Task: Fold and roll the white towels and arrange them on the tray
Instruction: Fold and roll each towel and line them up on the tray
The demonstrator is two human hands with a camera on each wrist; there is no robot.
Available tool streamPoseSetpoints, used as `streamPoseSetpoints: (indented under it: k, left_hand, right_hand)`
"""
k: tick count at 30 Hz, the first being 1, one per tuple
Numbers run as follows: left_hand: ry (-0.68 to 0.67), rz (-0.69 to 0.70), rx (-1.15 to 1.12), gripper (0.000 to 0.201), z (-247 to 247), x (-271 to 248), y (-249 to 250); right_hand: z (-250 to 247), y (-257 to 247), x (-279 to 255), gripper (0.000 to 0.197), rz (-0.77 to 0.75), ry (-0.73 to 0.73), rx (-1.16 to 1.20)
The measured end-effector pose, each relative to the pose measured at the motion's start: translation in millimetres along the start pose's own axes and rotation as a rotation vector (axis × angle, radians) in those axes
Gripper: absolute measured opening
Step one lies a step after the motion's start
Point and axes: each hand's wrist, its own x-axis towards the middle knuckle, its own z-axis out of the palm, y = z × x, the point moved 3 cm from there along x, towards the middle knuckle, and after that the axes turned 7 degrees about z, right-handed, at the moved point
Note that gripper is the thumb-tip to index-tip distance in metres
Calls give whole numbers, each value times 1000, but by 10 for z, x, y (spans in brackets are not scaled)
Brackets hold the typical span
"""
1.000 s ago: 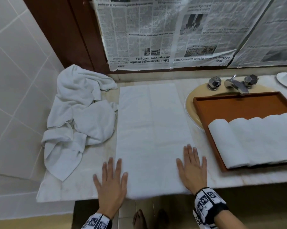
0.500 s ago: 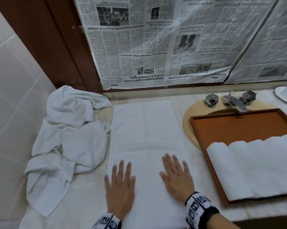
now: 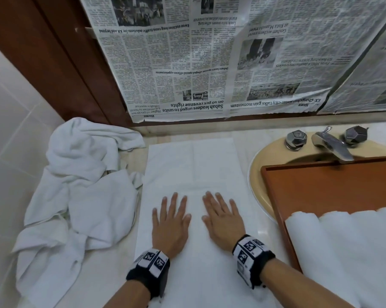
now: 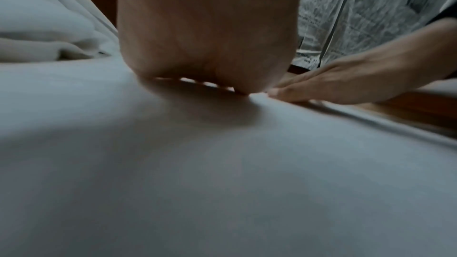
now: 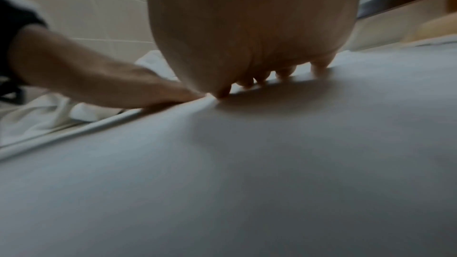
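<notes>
On counter, flat white towel (image 3: 194,165) — smooth, long

Bathroom — sink (image 3: 257,174), faucet (image 3: 331,146), tiled wall (image 3: 12,121).

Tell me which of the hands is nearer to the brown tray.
The right hand. It lies flat on the folded towel, on the side toward the brown tray, which sits to its right. The left hand lies flat beside it, farther from the tray.
</notes>
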Motion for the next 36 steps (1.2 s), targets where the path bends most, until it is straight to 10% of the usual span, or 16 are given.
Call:
streamPoseSetpoints:
  k: [13,18,23,31,36]
  left_hand:
    - [1,34,15,69,-297,1063,-256]
    - [3,-129,40,61,-456,1329,-586]
    - [9,51,7,67,-474,1545,-281]
    - [-30,-175,-1,56,-703,2014,-659]
    - [121,44,22,57,-866,2122,-176]
  right_hand:
    - [-294,-267,947,71,-97,-69,7]
    - [-508,337,1303,59,227,-27,45]
    - [-480,92,1351,63,39,-26,47]
    - [-825,743,1462,61,344,-73,38]
    - [-1064,696,1195,52,332,221,161]
